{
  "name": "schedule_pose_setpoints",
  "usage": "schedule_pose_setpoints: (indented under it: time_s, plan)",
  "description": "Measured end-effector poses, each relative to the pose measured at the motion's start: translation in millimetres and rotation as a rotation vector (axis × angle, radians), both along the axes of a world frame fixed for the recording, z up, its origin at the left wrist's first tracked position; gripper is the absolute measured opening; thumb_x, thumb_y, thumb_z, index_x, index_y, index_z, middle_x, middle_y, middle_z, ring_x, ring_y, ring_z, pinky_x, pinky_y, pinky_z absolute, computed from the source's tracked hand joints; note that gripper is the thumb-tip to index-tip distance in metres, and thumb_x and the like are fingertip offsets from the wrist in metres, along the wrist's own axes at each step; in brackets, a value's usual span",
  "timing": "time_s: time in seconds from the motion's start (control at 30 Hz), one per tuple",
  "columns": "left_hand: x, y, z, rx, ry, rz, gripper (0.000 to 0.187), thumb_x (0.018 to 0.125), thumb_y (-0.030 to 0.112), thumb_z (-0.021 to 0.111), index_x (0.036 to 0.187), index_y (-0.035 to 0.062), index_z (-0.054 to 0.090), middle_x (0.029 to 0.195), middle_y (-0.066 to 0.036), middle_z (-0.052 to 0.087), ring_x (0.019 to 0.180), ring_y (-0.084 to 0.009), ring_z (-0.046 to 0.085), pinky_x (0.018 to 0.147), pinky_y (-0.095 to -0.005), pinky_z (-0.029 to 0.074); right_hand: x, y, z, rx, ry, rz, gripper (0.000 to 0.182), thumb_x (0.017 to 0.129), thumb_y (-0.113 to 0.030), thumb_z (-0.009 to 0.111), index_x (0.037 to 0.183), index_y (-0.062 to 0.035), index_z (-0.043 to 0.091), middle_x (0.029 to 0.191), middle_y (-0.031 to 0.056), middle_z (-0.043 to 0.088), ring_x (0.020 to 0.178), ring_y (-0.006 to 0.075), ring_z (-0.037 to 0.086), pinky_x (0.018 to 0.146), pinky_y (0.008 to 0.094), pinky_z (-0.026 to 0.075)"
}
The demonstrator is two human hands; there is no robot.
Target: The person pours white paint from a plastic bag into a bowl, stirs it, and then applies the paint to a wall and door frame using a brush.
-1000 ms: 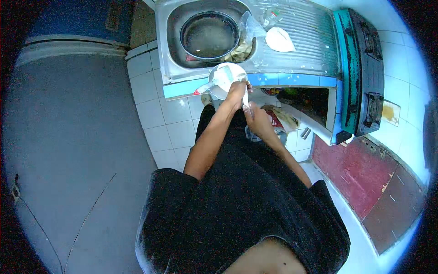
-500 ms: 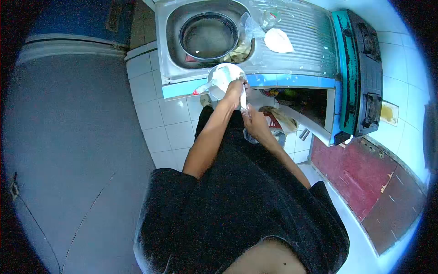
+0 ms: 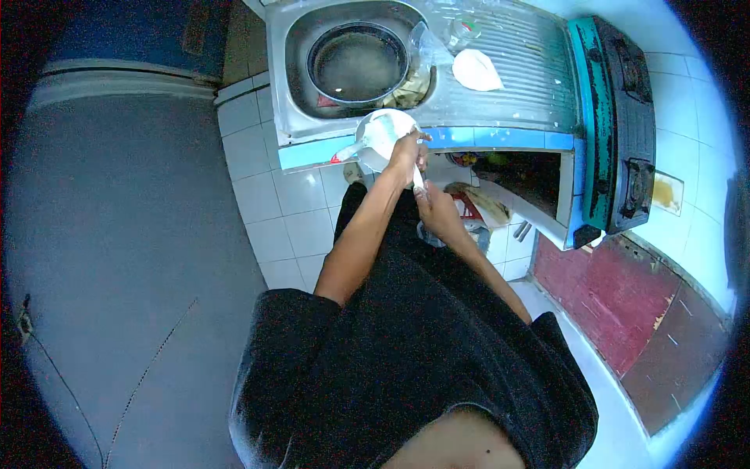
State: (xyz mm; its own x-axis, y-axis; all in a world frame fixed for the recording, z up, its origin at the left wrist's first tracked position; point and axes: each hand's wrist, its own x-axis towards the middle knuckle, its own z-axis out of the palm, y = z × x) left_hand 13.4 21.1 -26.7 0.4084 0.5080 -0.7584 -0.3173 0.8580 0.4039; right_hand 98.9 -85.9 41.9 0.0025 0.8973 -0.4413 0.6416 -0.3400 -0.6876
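Note:
At the front edge of the sink is a round white bowl (image 3: 373, 159) with whitish contents. A pale piece with a red tip (image 3: 337, 159) sticks out over its left side. My left hand (image 3: 405, 151) is over the bowl's right side, its fingers bent around a slim white thing (image 3: 418, 180). Just below and to the right, my right hand (image 3: 434, 205) is closed on the lower end of that same slim white thing. Its kind is too small and bright to make out.
A dark round pan (image 3: 359, 64) with cloudy liquid stands in the steel sink (image 3: 293, 94), beside clear plastic and a crumpled wrapper. On the ribbed drainboard (image 3: 531, 70) lie a white flat piece (image 3: 476, 70) and a clear container (image 3: 462, 31). A teal-sided stove (image 3: 625, 125) is at right.
My left hand has turned slightly, with its fingers stretched a little more to the right. The slim white thing's visible part is shorter and more tilted. The bowl stays nearly in place.

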Motion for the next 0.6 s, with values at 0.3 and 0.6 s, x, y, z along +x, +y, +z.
schedule_pose_setpoints:
  time_s: [0.3,0.6]
  plan:
    - [-16,-7,19,-0.073,-0.165,0.045,0.028,0.097,0.025,0.038,0.103,-0.0005,0.05,0.086,-0.008,0.053,0.075,-0.0188,0.049,0.072,-0.0331,0.045,10,5,-10,0.159,0.098,-0.149,0.025,0.09,-0.022,0.043,0.094,-0.0001,0.053,0.076,0.0205,0.058,0.073,0.0389,0.056,0.065,0.0416,0.043]
    - [-10,-12,3,0.009,-0.077,0.237,0.026,0.095,0.017,0.041,0.099,-0.0033,0.056,0.073,-0.006,0.055,0.064,-0.0172,0.054,0.059,-0.0297,0.047,5,11,3,0.047,0.065,-0.138,0.026,0.09,-0.023,0.045,0.091,0.0019,0.054,0.067,0.0235,0.054,0.06,0.0376,0.054,0.053,0.0425,0.038]
